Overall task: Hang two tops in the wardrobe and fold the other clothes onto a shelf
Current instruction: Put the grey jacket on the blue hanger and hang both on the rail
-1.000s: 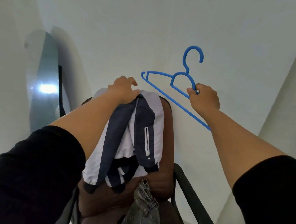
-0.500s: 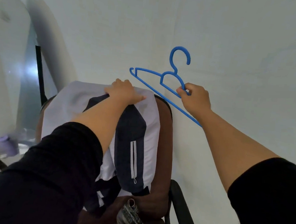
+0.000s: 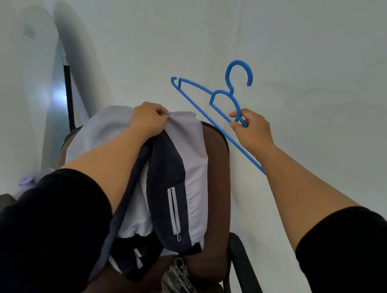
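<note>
Head view: the left hand [image 3: 149, 118] pinches the top edge of the white-and-navy jacket [image 3: 181, 168] draped over the brown chair back [image 3: 216, 195] at frame centre. The right hand [image 3: 252, 130], just right of it, grips the blue hanger [image 3: 207, 93]. Lifted by one pinch, the jacket could slip off or drag the jeans [image 3: 181, 287] below.

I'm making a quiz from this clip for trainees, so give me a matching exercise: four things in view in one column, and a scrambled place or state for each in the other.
Things:
1. blue hanger
2. white and navy jacket
3. denim garment
4. brown chair

Places or states:
A. draped over the chair back, its top edge pinched by the left hand
B. lying on the seat, at the bottom of the view
C. held up against the wall by the right hand
D. standing close to the wall, carrying the clothes

Pairs: 1-C, 2-A, 3-B, 4-D
</note>
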`<state>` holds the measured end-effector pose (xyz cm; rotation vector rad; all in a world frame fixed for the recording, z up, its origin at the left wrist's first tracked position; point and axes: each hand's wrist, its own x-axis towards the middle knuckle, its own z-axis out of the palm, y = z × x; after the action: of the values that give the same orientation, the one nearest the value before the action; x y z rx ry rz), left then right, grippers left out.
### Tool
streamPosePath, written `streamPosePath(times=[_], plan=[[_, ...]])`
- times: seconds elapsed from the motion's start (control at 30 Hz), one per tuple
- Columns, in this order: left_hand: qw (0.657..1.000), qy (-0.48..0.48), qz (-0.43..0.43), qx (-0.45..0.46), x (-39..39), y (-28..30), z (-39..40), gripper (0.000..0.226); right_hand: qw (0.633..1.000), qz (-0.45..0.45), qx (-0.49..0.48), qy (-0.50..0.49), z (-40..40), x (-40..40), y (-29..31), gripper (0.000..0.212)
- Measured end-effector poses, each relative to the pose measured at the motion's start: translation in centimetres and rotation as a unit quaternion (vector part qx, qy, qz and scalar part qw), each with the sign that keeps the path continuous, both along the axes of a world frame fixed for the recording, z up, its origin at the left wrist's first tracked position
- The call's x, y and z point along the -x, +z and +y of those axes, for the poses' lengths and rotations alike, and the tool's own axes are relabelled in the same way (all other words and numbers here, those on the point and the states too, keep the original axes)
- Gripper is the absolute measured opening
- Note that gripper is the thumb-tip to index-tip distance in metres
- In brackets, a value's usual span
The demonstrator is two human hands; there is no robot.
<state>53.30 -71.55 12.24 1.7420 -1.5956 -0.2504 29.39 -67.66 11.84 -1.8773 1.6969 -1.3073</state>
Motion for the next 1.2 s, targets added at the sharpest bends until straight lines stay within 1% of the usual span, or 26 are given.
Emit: streamPosePath(times=[0.07, 0.13, 0.23, 0.4, 0.5, 0.57, 0.67, 0.77, 0.87, 0.9, 0.97, 1.03, 1.07, 1.1, 1.13, 1.2], plan=[[0.995, -0.055, 0.078, 0.014, -0.8, 1.1, 1.4, 0.022, 1.0, 0.004, -0.001, 0.018, 1.0, -0.9, 0.7, 0.027], [0.982, -0.127, 0.138, 0.026, -1.7, 2.6, 3.3, 0.019, 0.999, 0.006, -0.001, 0.037, 2.2, -2.1, 1.3, 0.035], [0.955, -0.221, 0.197, 0.027, -3.0, 5.2, 6.5, 0.026, 0.998, -0.001, -0.001, 0.059, 4.1, -3.9, 2.1, 0.046], [0.925, -0.318, 0.208, -0.001, -5.7, 8.6, 12.3, 0.027, 0.998, -0.014, 0.011, 0.058, 8.4, -7.1, 4.2, 0.054], [0.914, -0.355, 0.197, -0.019, -7.1, 9.8, 16.1, 0.027, 0.998, -0.004, 0.016, 0.065, 11.1, -8.7, 5.3, 0.051], [0.914, -0.357, 0.191, -0.023, -8.3, 10.2, 18.1, 0.026, 0.996, -0.02, 0.006, 0.083, 13.0, -9.7, 6.0, 0.04], [0.923, -0.332, 0.192, -0.011, -10.3, 10.8, 20.8, 0.024, 0.991, -0.034, -0.02, 0.127, 16.0, -10.9, 6.9, 0.026], [0.917, -0.327, 0.228, 0.013, -11.8, 11.0, 23.4, 0.022, 0.983, -0.042, -0.065, 0.165, 19.3, -12.6, 7.5, 0.023], [0.908, -0.318, 0.27, 0.031, -12.8, 11.3, 26.1, 0.022, 0.984, -0.047, -0.063, 0.159, 21.6, -14.5, 7.6, 0.027], [0.915, -0.306, 0.262, 0.035, -13.3, 11.3, 26.8, 0.022, 0.985, -0.049, -0.058, 0.157, 22.3, -15.1, 7.8, 0.025], [0.944, -0.264, 0.194, 0.035, -14.5, 11.1, 28.3, 0.021, 0.985, -0.072, -0.042, 0.15, 23.8, -15.8, 8.1, 0.017], [0.965, -0.23, 0.122, -0.009, -15.7, 10.7, 29.6, 0.017, 0.986, -0.101, -0.018, 0.131, 24.8, -15.9, 8.7, 0.012], [0.968, -0.221, 0.109, -0.05, -16.1, 10.5, 30.4, 0.016, 0.986, -0.109, -0.006, 0.123, 25.4, -15.9, 9.1, 0.012], [0.966, -0.218, 0.107, -0.093, -16.2, 10.2, 31.1, 0.019, 0.987, -0.107, 0.001, 0.122, 26.0, -15.9, 9.5, 0.01], [0.963, -0.217, 0.099, -0.124, -16.0, 9.9, 31.7, 0.027, 0.988, -0.091, 0.006, 0.126, 26.7, -16.0, 10.0, 0.008], [0.962, -0.216, 0.062, -0.155, -14.4, 9.5, 32.9, 0.047, 0.99, -0.018, 0.008, 0.137, 28.3, -16.7, 10.6, 0.021]])
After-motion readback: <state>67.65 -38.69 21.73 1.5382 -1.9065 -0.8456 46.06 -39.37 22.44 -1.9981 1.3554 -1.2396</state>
